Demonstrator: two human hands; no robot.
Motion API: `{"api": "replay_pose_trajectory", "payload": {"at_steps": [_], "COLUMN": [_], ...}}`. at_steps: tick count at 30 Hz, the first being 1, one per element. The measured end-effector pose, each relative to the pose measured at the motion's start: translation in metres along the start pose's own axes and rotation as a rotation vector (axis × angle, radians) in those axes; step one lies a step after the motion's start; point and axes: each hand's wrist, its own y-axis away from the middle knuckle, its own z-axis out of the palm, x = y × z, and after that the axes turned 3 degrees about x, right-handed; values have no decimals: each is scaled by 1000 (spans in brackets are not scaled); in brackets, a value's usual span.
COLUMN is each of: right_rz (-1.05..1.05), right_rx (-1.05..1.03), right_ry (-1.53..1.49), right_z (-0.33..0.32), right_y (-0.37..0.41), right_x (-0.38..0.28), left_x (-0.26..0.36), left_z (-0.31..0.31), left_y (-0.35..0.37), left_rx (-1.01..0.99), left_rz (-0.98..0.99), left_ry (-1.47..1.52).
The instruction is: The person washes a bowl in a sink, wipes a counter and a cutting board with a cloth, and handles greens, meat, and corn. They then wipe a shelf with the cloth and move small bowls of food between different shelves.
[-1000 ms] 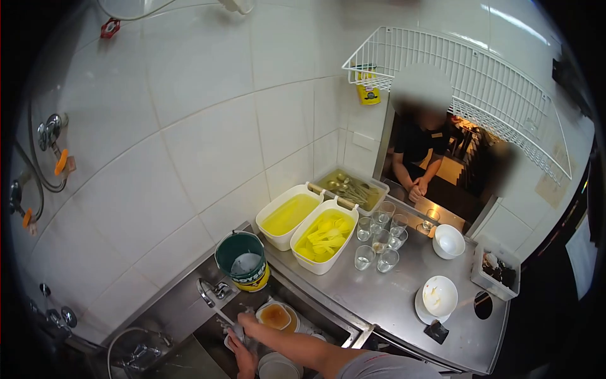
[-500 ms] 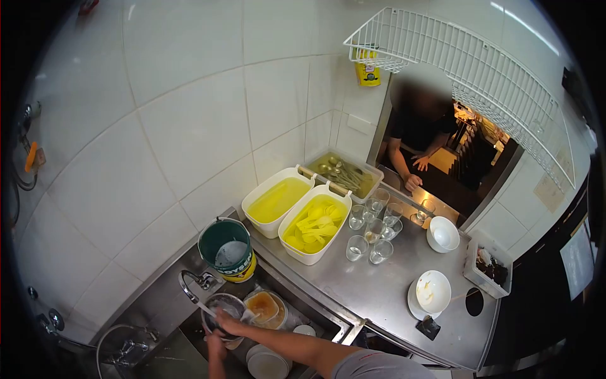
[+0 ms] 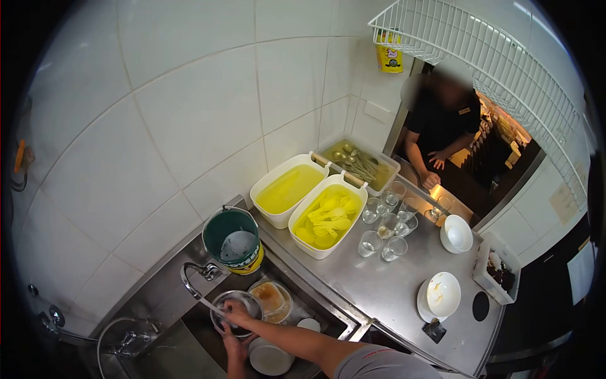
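Observation:
A round metal bowl (image 3: pixel 254 303) is in the sink under the running faucet (image 3: pixel 192 285). My left hand (image 3: pixel 235 344) grips the bowl's lower rim from below. Inside the bowl is my right hand (image 3: pixel 237 312), its fingers curled; what they hold, if anything, is too small to make out. Just right of the bowl lie stained dishes (image 3: pixel 270 298) with orange-brown residue. Below them are a stack of pale plates (image 3: pixel 270 359) and a small white dish (image 3: pixel 309 324).
A green bucket (image 3: pixel 222 228) stands behind the faucet. White tubs (image 3: pixel 271 218) of yellow liquid, a cutlery bin (image 3: pixel 386 178), glasses (image 3: pixel 370 243), white bowls (image 3: pixel 456 234) and a debris bin (image 3: pixel 512 292) sit on the counter. A person (image 3: pixel 442 120) leans at the hatch below a wire rack (image 3: pixel 480 47).
The camera view has shifted, so the scene sits differently. My right hand has moved within the bowl, and my left hand now shows more fully at its lower rim.

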Motion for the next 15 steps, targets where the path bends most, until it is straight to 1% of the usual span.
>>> {"api": "replay_pose_trajectory", "payload": {"at_steps": [1, 2, 4, 5, 6, 7, 8, 9, 10, 11, 12, 13, 14, 15], "right_rz": [-18, -57, -147, -124, -108, -99, -55, -17, 18, 64, 126, -13, 231, 205], "right_rx": [-33, -245, -669, -636, -600, -564, -394, -240, -106, 64, 13, -98, -389, -443], "right_ry": [35, -33, -136, -135, -133, -131, -147, -159, -168, -241, -153, -117, -439, -288], "right_z": [7, 7, -15, -17, -15, -15, -15, -13, -7, 1, 9, 5, -2, -10], "right_y": [5, 12, 22, 34, 45, 46, 41, 30, 18, 7, -3, 3, 13, 23], "right_x": [-2, -3, 0, -1, -4, -11, -15, -18, -19, -13, 2, 5, -5, -14], "left_x": [-4, -6, -6, 2, 4, 26, 34, 24, 20, -1, 9, 10, 21, 32], "left_z": [0, -21, -76, -83, -85, -66, -53, -43, -19, -18, -2, -3, -12, -22], "left_y": [-2, -15, -66, -70, -72, -52, -37, -36, -20, -27, -8, -9, -11, -17], "left_rx": [80, 63, 16, -97, -131, -165, -191, -244, -201, -171, -91, -58, -13, -15], "left_rz": [103, 67, 2, 20, -54, -121, -186, -142, -142, -32, -7, 61, 23, -91], "left_ry": [7, -26, -62, -248, -250, -253, -253, -267, -219, -145, -108, -84, -85, -55]}}
